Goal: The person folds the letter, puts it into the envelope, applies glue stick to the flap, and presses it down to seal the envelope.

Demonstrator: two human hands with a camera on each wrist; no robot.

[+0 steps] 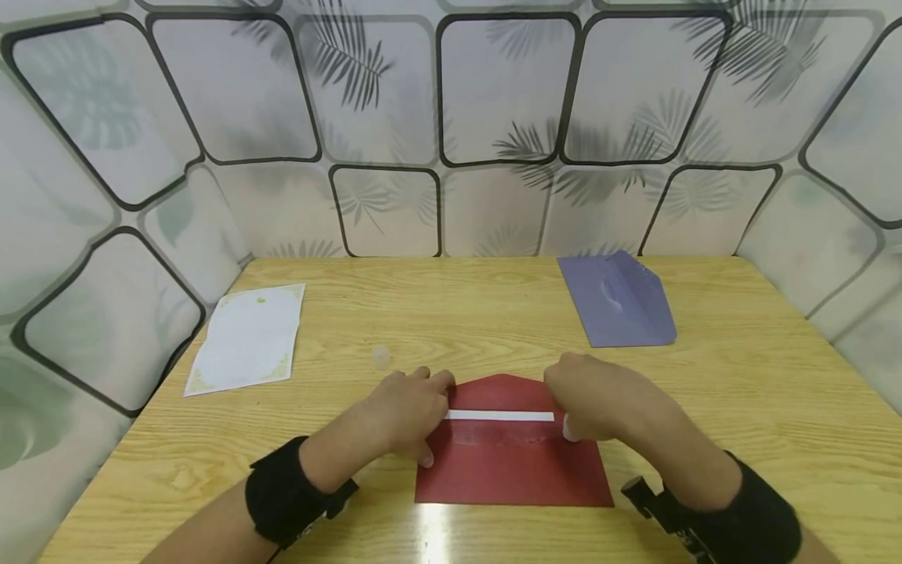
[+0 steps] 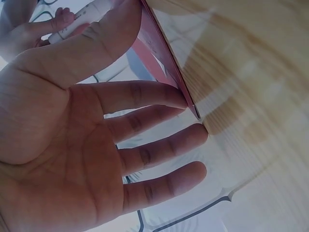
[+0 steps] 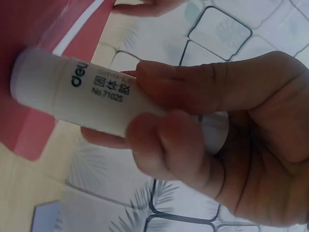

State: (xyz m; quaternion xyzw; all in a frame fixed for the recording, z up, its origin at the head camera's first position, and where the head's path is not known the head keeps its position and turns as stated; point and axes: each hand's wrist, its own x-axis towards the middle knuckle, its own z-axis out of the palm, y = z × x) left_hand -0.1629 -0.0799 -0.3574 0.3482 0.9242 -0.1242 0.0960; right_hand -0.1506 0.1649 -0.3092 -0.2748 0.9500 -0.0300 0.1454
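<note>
A red envelope (image 1: pixel 514 470) lies with its pointed flap (image 1: pixel 500 385) raised away from me and a white strip (image 1: pixel 500 416) across it. My left hand (image 1: pixel 412 415) rests on its left edge. In the left wrist view its fingers (image 2: pixel 164 145) are extended, with the thumb against the envelope (image 2: pixel 166 53). My right hand (image 1: pixel 599 395) grips a white glue stick (image 3: pixel 72 94) with printed lettering. Its end meets the red paper (image 3: pixel 29 130) near the flap's right side. From the head view the hand hides most of the stick.
A white sheet with a gold corner pattern (image 1: pixel 250 337) lies at the left of the wooden table (image 1: pixel 352 313). At the back right is a purple envelope (image 1: pixel 613 301) with its flap open. A small translucent spot (image 1: pixel 380 357) shows behind the left hand. Patterned fabric (image 1: pixel 507 86) encloses the back.
</note>
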